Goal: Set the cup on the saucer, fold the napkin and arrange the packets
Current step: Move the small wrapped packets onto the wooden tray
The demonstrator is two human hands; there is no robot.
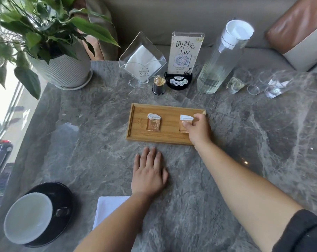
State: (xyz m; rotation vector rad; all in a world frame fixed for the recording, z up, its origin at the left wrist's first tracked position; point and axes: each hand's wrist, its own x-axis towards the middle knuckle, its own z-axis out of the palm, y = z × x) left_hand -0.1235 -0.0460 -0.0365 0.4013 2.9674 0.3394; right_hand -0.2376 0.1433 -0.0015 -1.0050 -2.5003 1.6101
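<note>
A wooden tray [167, 136] lies in the middle of the grey marble table. Two small brown-and-white packets rest in it: the left packet [153, 122] lies free, and the right packet [183, 118] is pinched between the fingers of my right hand [197, 130]. My left hand [148, 172] lies flat on the table just in front of the tray, fingers spread, holding nothing. At the near left a white cup [28, 218] sits on a black saucer [62, 197]. A folded white napkin [107, 208] lies beside it, partly hidden under my left forearm.
Along the far edge stand a potted plant [61, 68], a clear napkin holder [142, 60], a toothpick jar [159, 85], a table sign [185, 57], a tall water bottle [219, 59] and several glasses [259, 84]. A sofa lies beyond.
</note>
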